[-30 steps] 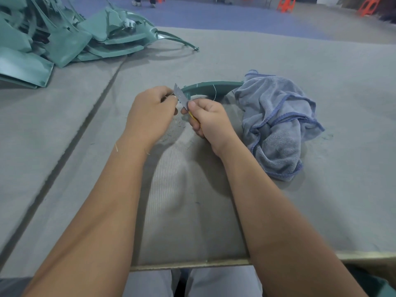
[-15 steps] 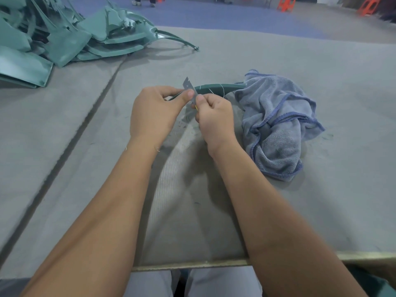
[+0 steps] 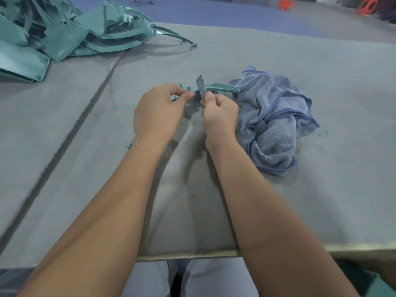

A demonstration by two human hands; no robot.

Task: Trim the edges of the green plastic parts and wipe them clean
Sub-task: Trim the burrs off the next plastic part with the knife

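Left hand [image 3: 158, 112]: curled round one end of the curved green part [image 3: 216, 87], thumb and fingers pinching it; likely steadying the strip so its edge meets the blade.
Right hand [image 3: 220, 116]: fingers closed on a flat grey blade [image 3: 201, 86], held upright and set against the part's edge; grip low on the blade, probably for control while shaving.
Green part: lifted just above the grey table [image 3: 300, 211], between both hands, far tip reaching over to the blue towel [image 3: 276, 123]; other end hidden behind the left wrist.
Step in hand: edge trimming, judged from blade on rim; wiping not yet begun.
Towel: crumpled just beside the right hand, presumably kept close for the wipe.
Shavings [image 3: 192, 196]: thin green slivers scattered on the table under and near the hands.
Pile of green parts [image 3: 64, 35]: heaped at the far left, well apart; trimmed or untrimmed, cannot tell.
Containers: none seen; parts lie loose on the table.
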